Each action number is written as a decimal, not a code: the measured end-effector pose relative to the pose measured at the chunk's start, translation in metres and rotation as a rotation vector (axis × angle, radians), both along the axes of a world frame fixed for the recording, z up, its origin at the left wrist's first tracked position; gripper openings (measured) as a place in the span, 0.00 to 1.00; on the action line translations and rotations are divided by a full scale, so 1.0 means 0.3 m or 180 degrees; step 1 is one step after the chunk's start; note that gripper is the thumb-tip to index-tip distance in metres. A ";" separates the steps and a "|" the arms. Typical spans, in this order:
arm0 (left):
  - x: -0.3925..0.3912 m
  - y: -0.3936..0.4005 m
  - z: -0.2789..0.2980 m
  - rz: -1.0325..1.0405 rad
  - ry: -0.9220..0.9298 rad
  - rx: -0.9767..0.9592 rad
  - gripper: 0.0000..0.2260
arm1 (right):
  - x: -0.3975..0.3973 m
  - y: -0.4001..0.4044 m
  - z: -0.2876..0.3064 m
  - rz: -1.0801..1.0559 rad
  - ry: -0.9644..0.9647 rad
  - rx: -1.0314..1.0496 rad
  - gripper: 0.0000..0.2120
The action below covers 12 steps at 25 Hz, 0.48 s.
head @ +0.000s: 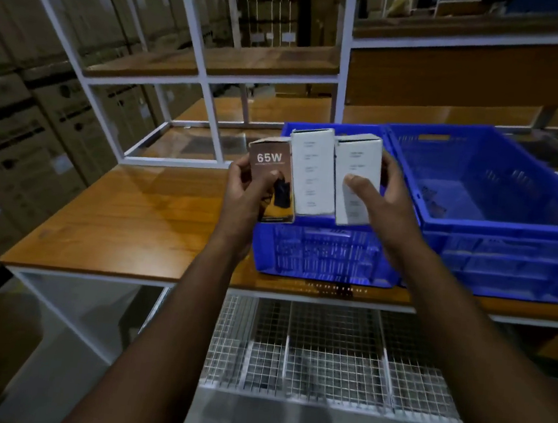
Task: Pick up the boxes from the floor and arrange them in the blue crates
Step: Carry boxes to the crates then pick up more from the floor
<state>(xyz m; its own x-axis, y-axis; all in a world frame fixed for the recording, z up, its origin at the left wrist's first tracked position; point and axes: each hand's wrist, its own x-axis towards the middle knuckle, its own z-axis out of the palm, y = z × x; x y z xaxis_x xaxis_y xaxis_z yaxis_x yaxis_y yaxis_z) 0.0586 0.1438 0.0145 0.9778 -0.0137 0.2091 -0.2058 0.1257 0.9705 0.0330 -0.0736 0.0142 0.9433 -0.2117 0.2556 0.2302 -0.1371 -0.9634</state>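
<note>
The left hand [243, 190] grips a brown box [272, 179]; the right hand [384, 195] grips a white box [357, 178]. A second white box [313, 170] is squeezed between them, above the near blue crate [318, 250] on the wooden surface [132, 216]. If the squeeze loosens, the middle box could slip and land crooked.

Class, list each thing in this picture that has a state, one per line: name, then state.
Left hand: grips the brown 65W box.
Right hand: grip on a white box.
Middle white box: upright, held between the other two.
Left blue crate: on the shelf, contents hidden.
Right blue crate: open, holds something dark.
</note>
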 end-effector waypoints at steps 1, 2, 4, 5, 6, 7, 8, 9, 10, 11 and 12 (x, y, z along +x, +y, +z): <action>0.051 -0.008 0.017 -0.0004 -0.0007 0.0107 0.23 | 0.044 -0.018 0.015 -0.0005 0.0019 -0.0132 0.39; 0.111 -0.012 0.024 -0.0018 -0.0026 0.0196 0.23 | 0.088 -0.038 0.025 -0.0006 0.0037 -0.0295 0.39; 0.224 -0.016 0.035 -0.0187 -0.0057 0.0282 0.29 | 0.168 -0.067 0.039 -0.0005 0.0070 -0.0479 0.37; 0.289 -0.015 0.032 -0.0297 -0.0030 0.0376 0.32 | 0.208 -0.080 0.038 -0.0043 0.0086 -0.0524 0.36; 0.346 -0.019 0.025 -0.0380 0.0009 0.0584 0.35 | 0.238 -0.088 0.035 -0.0087 0.0111 -0.0572 0.36; 0.398 -0.022 0.010 -0.0434 0.0053 0.0878 0.37 | 0.267 -0.098 0.023 -0.0122 0.0189 -0.0678 0.37; 0.436 -0.031 0.003 -0.0476 0.0046 0.1202 0.38 | 0.292 -0.106 0.008 -0.0103 0.0316 -0.0827 0.39; 0.467 -0.042 -0.002 -0.0487 -0.0016 0.1537 0.39 | 0.311 -0.112 -0.010 -0.0055 0.0513 -0.1012 0.40; 0.497 -0.054 -0.007 -0.0534 -0.0106 0.1881 0.39 | 0.329 -0.115 -0.028 0.0001 0.0802 -0.1182 0.42; 0.516 -0.064 -0.007 -0.0596 -0.0171 0.2258 0.38 | 0.345 -0.117 -0.045 0.0088 0.1156 -0.1349 0.44; 0.533 -0.073 -0.006 -0.0603 -0.0157 0.2719 0.36 | 0.359 -0.119 -0.057 0.0231 0.1506 -0.1554 0.44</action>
<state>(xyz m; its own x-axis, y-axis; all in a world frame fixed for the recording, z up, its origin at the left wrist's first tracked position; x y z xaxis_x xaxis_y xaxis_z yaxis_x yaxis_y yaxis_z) 0.2185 0.1218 0.0127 0.9333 -0.3463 0.0951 -0.2992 -0.6037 0.7389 0.1406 -0.1095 -0.0030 0.9845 -0.1089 -0.1378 -0.1755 -0.5818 -0.7942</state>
